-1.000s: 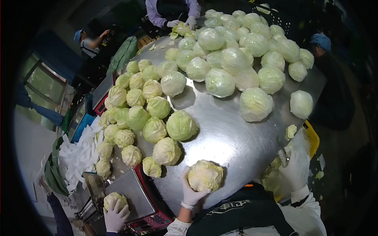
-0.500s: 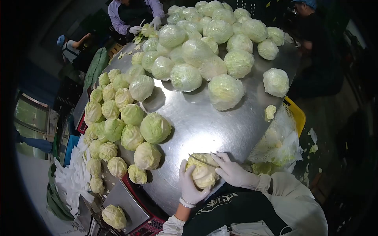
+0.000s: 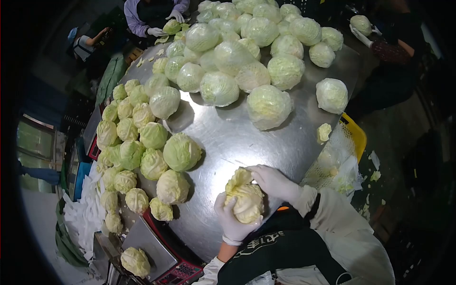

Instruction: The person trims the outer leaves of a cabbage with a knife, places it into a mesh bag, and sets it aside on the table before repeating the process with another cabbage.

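A pale cabbage head (image 3: 248, 205) sits above the steel table close to my body. My left hand (image 3: 233, 222), in a white glove, is wrapped round its left side and underside. At its upper right my gloved right hand (image 3: 278, 183) is closed against an outer leaf (image 3: 241, 178), which stands partly lifted from the head. The knife seen in my right hand just before is almost wholly hidden by the hand and leaf now.
Unwrapped cabbages (image 3: 153, 164) lie to the left, film-wrapped ones (image 3: 219, 89) at the back. A scale (image 3: 154, 247) bears one cabbage. On the right, a yellow crate (image 3: 355, 137) holds netting and scraps. Co-workers (image 3: 154, 19) stand round the steel table (image 3: 223, 137).
My right hand has moved up and the outer leaf has lifted; the knife blade has gone from sight. At the right, a co-worker now holds up a cabbage. The view has shifted slightly.
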### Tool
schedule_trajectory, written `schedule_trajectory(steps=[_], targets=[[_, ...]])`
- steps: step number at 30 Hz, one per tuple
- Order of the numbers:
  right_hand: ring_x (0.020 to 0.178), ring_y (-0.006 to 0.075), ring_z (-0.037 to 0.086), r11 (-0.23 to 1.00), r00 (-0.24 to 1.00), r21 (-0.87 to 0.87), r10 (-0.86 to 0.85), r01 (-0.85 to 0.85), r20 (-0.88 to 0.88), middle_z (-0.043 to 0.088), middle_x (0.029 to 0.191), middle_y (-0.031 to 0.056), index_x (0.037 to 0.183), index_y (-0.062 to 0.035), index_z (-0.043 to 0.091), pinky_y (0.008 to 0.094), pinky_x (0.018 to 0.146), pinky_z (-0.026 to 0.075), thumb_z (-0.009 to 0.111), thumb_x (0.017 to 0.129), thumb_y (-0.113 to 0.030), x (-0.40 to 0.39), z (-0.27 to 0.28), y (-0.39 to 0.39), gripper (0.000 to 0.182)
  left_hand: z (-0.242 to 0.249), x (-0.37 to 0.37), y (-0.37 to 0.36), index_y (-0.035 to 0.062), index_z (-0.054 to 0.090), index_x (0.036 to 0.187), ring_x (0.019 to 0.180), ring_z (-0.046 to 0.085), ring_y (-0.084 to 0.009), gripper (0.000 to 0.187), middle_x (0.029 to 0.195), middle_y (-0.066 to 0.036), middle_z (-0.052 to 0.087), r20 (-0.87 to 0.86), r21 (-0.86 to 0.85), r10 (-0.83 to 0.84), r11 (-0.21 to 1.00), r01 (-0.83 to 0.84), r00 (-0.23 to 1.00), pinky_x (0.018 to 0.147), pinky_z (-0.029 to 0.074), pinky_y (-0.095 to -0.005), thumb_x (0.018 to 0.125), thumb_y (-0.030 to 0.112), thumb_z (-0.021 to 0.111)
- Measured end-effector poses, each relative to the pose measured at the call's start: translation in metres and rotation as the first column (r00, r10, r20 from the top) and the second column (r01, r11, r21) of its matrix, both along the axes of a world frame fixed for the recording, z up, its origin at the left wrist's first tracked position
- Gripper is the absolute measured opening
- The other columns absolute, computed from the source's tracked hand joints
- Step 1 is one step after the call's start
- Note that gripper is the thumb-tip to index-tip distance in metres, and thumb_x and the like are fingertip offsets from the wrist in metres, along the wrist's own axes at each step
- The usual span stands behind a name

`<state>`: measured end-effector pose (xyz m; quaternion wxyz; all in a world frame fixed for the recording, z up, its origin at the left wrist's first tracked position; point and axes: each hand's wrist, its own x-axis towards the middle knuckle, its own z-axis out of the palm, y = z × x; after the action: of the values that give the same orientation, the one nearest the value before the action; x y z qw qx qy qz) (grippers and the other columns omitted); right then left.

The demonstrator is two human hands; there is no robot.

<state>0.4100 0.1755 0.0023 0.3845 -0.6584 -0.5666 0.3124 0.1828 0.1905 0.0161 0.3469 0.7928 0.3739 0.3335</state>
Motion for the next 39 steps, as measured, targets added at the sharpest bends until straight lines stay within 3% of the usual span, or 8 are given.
schedule_trajectory(steps=[3, 7, 13, 16, 20, 26, 31, 39], targets=[[0.102, 0.0425, 0.064, 0.985, 0.999, -0.168, 0.048, -0.044, 0.018, 0.069, 0.104, 0.0236, 0.110, -0.0010, 0.065, 0.0479, 0.090, 0.050, 0.045, 0.105, -0.025, 0.017, -0.003, 0.029, 0.032, -0.002, -0.010, -0.001, 0.0109, 0.042, 0.142, 0.135, 0.041, -0.0407, 0.101, 0.146, -0.025, 0.033, -0.103, 0.151, -0.093, 0.983, 0.108, 0.990, 0.112, 0.038, -0.0549, 0.061, 0.040, 0.095], [0.100, 0.0420, 0.065, 0.973, 1.000, -0.232, 0.012, -0.006, 0.026, 0.069, 0.104, 0.0266, 0.112, 0.0010, 0.064, 0.0473, 0.088, 0.050, 0.046, 0.105, -0.022, 0.010, -0.041, 0.048, 0.030, -0.014, -0.055, 0.025, 0.0127, 0.036, 0.149, 0.148, 0.032, -0.0404, 0.107, 0.157, -0.027, 0.028, 0.362, -0.259, -0.090, 0.946, 0.193, 0.928, 0.122, 0.028, -0.0523, 0.063, 0.035, 0.096], [0.090, 0.0351, 0.064, 0.963, 0.973, -0.200, -0.203, 0.179, -0.108, 0.066, 0.094, 0.0227, 0.107, 0.0029, 0.065, 0.0418, 0.086, 0.049, 0.044, 0.107, -0.026, 0.012, -0.064, 0.055, 0.035, 0.006, -0.115, 0.060, 0.0093, 0.034, 0.156, 0.153, 0.024, -0.0390, 0.105, 0.163, -0.028, 0.025, 0.226, -0.479, -0.395, 0.750, 0.455, 0.890, 0.125, 0.018, -0.0478, 0.069, 0.032, 0.089], [0.071, 0.0205, 0.058, 0.985, 0.973, 0.084, -0.131, 0.149, -0.192, 0.059, 0.076, 0.0092, 0.101, 0.0029, 0.062, 0.0369, 0.070, 0.049, 0.046, 0.108, -0.023, 0.008, -0.067, 0.055, 0.031, 0.028, -0.118, 0.071, 0.0094, 0.029, 0.160, 0.154, 0.022, -0.0396, 0.108, 0.165, -0.027, 0.023, 0.298, -0.700, -0.330, 0.562, 0.440, 0.896, 0.126, 0.017, -0.0462, 0.071, 0.033, 0.086], [0.059, 0.0107, 0.049, 0.987, 0.985, 0.055, -0.146, 0.151, -0.090, 0.053, 0.072, 0.0015, 0.101, 0.0003, 0.064, 0.0301, 0.057, 0.043, 0.046, 0.109, -0.025, 0.016, -0.066, 0.042, 0.032, 0.028, -0.102, 0.057, 0.0079, 0.030, 0.160, 0.152, 0.028, -0.0352, 0.106, 0.161, -0.023, 0.032, -0.041, -0.452, -0.248, 0.868, 0.203, 0.968, 0.125, 0.022, -0.0424, 0.075, 0.034, 0.088], [0.052, 0.0046, 0.042, 0.976, 0.967, -0.020, -0.216, 0.215, -0.139, 0.053, 0.073, -0.0027, 0.110, -0.0010, 0.067, 0.0236, 0.049, 0.037, 0.048, 0.110, -0.025, 0.034, -0.053, 0.032, 0.031, 0.010, -0.107, 0.070, 0.0060, 0.036, 0.157, 0.142, 0.042, -0.0286, 0.081, 0.150, -0.018, 0.047, 0.269, -0.657, 0.014, 0.734, 0.173, 0.963, 0.118, 0.036, -0.0403, 0.090, 0.026, 0.077], [0.087, 0.0233, 0.064, 0.965, 0.965, -0.162, -0.229, 0.207, -0.128, 0.067, 0.100, 0.0183, 0.124, 0.0023, 0.067, 0.0340, 0.078, 0.049, 0.054, 0.105, -0.021, 0.031, -0.017, 0.013, 0.033, -0.018, -0.115, 0.085, -0.0008, 0.034, 0.157, 0.136, 0.046, -0.0221, 0.062, 0.145, -0.015, 0.050, 0.209, -0.611, 0.268, 0.786, -0.088, 0.940, 0.115, 0.038, -0.0385, 0.105, 0.024, 0.057], [0.106, 0.0428, 0.069, 0.991, 0.997, 0.109, -0.074, 0.073, 0.006, 0.070, 0.111, 0.0272, 0.124, 0.0043, 0.066, 0.0414, 0.089, 0.054, 0.054, 0.103, -0.019, 0.009, 0.055, -0.028, 0.033, -0.019, -0.091, 0.077, -0.0017, 0.039, 0.144, 0.126, 0.052, -0.0249, 0.083, 0.133, -0.016, 0.054, 0.174, -0.556, 0.362, 0.804, -0.212, 0.916, 0.109, 0.043, -0.0385, 0.083, 0.027, 0.087]])
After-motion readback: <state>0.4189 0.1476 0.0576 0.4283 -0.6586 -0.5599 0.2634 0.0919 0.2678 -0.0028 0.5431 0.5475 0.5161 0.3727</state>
